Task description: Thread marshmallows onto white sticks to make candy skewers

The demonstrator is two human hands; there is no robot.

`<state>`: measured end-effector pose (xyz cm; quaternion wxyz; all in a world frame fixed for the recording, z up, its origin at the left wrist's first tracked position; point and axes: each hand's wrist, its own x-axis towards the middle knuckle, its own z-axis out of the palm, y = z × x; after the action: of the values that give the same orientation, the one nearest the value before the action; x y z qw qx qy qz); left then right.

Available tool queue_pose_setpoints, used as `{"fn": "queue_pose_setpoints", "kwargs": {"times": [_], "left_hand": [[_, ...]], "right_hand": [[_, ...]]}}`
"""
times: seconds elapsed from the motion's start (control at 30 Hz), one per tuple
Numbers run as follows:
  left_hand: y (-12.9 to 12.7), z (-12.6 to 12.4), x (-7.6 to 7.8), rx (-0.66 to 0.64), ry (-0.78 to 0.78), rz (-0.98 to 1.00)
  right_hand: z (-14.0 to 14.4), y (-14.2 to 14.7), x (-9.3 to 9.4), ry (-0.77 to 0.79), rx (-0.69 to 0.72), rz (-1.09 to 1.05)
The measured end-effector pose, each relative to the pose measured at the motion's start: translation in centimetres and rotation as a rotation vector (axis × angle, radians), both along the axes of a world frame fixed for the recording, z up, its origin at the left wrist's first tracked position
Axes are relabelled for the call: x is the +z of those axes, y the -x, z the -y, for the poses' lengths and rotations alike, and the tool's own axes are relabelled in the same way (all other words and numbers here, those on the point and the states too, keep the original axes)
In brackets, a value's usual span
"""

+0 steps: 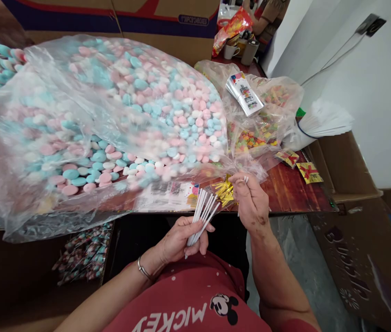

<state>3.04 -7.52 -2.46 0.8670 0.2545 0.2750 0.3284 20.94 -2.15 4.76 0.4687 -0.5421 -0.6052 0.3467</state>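
Observation:
A fanned bunch of white lollipop sticks (203, 205) is gripped in my left hand (186, 235), just in front of the table edge. Over the edge, my right hand (250, 198) pinches a thin white stick (246, 179) between thumb and fingers. Gold twist ties (224, 191) lie in a small heap between the two hands. Left of them are flat printed clear bags (167, 196). Behind sits a large clear plastic bag (19, 203) full of pink, blue and white candies (108, 157), its mouth open toward me.
At the right are a bag of small colourful candies (247, 138), a stack of printed cards (245, 94), a container of white sticks (326, 121) and yellow packets (309, 173). Cardboard boxes (347, 249) stand beside the table. Candy on sticks (0, 69) lies far left; more wrapped ones (84, 253) fill a box below.

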Motion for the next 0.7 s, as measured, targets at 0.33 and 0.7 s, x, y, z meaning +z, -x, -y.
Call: {"fn": "queue_pose_setpoints", "kwargs": {"times": [0.33, 0.7], "left_hand": [[-0.1, 0.1, 0.3, 0.004, 0.013, -0.034], [-0.3, 0.0, 0.2, -0.008, -0.063, -0.166]], "right_hand": [[-0.3, 1.0, 0.6, 0.015, 0.218, 0.209], [-1.7, 1.4, 1.0, 0.009, 0.381, 0.223]]}}
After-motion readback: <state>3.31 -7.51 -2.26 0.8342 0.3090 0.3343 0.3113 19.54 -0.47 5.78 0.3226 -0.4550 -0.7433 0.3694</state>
